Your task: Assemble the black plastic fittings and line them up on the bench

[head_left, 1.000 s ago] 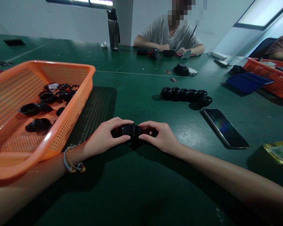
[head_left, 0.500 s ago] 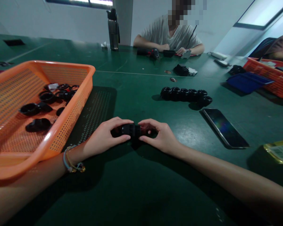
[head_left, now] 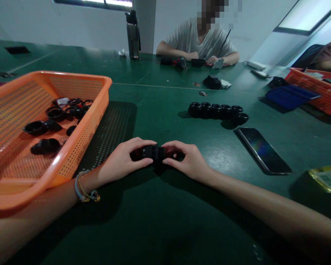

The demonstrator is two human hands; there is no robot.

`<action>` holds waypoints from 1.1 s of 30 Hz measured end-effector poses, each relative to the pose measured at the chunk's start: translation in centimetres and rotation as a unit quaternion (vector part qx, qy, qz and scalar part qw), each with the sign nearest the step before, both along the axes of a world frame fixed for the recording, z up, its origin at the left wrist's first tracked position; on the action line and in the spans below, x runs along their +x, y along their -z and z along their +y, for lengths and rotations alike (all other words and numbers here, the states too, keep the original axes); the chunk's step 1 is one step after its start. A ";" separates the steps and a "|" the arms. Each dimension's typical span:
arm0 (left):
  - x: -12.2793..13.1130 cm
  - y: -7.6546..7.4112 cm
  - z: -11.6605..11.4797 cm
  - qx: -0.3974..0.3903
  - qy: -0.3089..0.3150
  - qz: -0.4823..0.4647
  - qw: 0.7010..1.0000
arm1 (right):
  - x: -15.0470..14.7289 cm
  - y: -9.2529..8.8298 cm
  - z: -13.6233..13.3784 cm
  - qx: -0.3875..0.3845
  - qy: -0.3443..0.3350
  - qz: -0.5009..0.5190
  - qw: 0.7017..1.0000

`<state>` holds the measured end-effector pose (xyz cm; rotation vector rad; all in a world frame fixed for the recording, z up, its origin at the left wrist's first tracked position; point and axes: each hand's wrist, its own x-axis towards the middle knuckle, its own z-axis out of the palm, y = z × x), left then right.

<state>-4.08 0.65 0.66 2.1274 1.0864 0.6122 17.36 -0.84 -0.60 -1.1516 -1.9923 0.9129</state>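
A black cylindrical plastic fitting (head_left: 155, 152) with a raised ring round its middle lies crosswise between my hands, just above or on the green table. My left hand (head_left: 124, 159) is closed round its left end, thumb in front and fingers behind. The right end sits between the thumb and fingers of my right hand (head_left: 189, 159). Part of the fitting is hidden by my fingers. Beyond my right hand, several similar black round parts (head_left: 215, 110) stand close together in a row.
An orange perforated basket (head_left: 79, 147) holding loose black parts stands at left, beside my forearm. To the right lie a phone (head_left: 263, 150) and a yellow-edged package (head_left: 327, 178). Farther off are a blue tray (head_left: 289, 96), a bottle (head_left: 132, 38) and a seated person (head_left: 198, 44).
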 end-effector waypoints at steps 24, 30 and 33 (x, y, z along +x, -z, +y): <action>-0.1 0.1 0.0 0.005 0.000 -0.001 1.000 | 0.0 -0.2 0.1 -0.001 0.002 -0.009 1.000; 0.0 0.0 0.0 0.004 -0.001 0.002 1.000 | -0.1 -0.1 0.1 0.001 -0.001 -0.012 1.000; 0.0 0.0 0.0 0.006 -0.001 0.003 1.000 | 0.0 -0.1 0.1 0.006 -0.004 -0.011 1.000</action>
